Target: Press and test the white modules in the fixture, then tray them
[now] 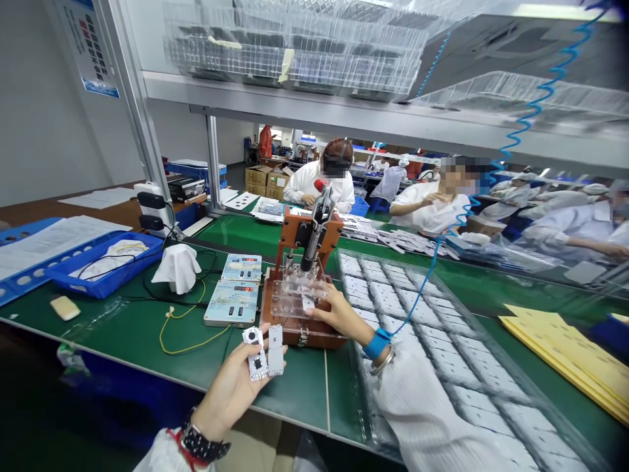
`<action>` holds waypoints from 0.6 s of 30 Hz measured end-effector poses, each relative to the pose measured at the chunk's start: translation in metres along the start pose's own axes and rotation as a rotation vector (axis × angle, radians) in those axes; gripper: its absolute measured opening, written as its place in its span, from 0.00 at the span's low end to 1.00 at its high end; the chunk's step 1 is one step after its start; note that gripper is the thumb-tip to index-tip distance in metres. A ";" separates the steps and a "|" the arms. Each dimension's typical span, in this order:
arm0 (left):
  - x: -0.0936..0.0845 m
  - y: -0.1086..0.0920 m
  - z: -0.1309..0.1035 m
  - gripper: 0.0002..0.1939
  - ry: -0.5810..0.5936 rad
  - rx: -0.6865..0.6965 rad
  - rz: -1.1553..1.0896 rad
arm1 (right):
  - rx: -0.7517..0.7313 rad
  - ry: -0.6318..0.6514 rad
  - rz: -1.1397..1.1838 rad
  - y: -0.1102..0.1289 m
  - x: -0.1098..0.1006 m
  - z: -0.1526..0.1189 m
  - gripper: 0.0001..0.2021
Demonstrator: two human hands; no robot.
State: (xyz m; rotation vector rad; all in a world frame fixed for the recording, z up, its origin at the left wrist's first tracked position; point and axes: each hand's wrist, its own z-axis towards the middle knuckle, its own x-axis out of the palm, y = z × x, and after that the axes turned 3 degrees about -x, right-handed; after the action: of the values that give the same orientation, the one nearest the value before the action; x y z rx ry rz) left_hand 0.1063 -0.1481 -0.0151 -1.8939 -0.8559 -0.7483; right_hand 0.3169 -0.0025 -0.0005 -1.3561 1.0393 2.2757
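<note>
Two small white circuit boards lie in my left hand (236, 383), its fingers closed on them. One board (255, 354) shows a round black part and a square black chip; the other board (276, 351) is mostly plain white. My right hand (341, 316) reaches to the test fixture (310, 242), thumb and forefinger gripping the edge of its clear acrylic plate (287, 299). A small white piece (308, 303) shows by the thumb tip; how it sits in the plate is hard to tell. Above the plate stands the fixture's toggle clamp (314, 236), with a red knob on its lever.
Two meter boxes with red digits, one the front box (230, 303), stand left of the fixture. Right lies a large clear tray (445, 328) of white boards. Yellow sheets (570, 357) lie farther right. A blue coiled cord (430, 269) runs to my right wrist. Co-workers sit opposite.
</note>
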 end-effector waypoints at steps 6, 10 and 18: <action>0.007 0.001 -0.001 0.29 0.029 -0.016 -0.028 | 0.089 0.079 -0.030 0.015 -0.002 -0.003 0.20; 0.007 0.000 -0.004 0.28 0.062 -0.004 -0.028 | 0.161 0.038 -0.047 0.021 0.004 -0.009 0.19; 0.012 0.005 -0.003 0.31 -0.014 0.094 0.099 | 0.251 -0.076 0.012 0.006 0.020 -0.007 0.20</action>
State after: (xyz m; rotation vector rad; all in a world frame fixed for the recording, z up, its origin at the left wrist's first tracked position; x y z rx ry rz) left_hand 0.1169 -0.1496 -0.0066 -1.8457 -0.7868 -0.6249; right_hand 0.3075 -0.0137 -0.0171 -1.1564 1.2603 2.1017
